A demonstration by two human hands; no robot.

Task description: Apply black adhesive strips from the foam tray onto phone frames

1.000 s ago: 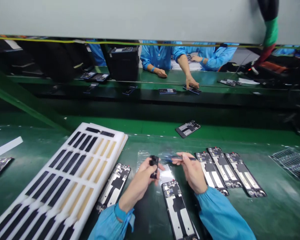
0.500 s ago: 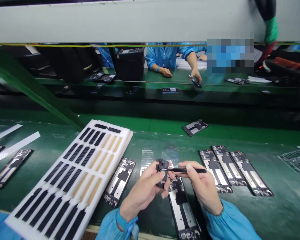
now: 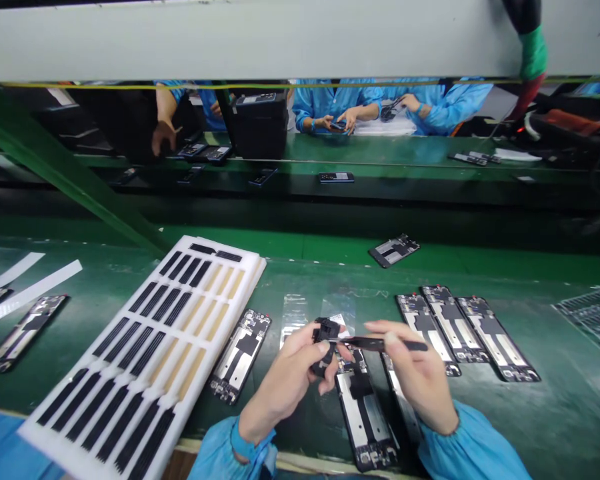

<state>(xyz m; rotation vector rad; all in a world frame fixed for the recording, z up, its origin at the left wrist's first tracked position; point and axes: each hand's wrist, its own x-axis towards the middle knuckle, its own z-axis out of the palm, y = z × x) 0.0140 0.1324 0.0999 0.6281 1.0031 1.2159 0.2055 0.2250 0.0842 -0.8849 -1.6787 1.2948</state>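
Between its thumb and fingers, my left hand (image 3: 285,380) holds a small black part (image 3: 325,331). My right hand (image 3: 420,377) grips black tweezers (image 3: 375,343), whose tip touches or lies right against the black part. Below the hands lies an open phone body (image 3: 365,413), with another (image 3: 400,393) partly hidden under my right hand. One more phone body (image 3: 241,357) rests between my left hand and the white foam tray (image 3: 100,313), which bears rows of black and tan strips.
Several phone bodies (image 3: 497,340) lie at the right. One phone body (image 3: 395,251) sits on the green strip ahead. Clear film sheets (image 3: 295,313) lie behind my hands. White strips (image 3: 35,291) are at the left. A green beam (image 3: 75,167) slants down. Co-workers sit across.
The tweezers and my right hand have shifted slightly right. Across the bench, a co-worker's hand has drawn back with a phone, and another person's hand has appeared at the left.
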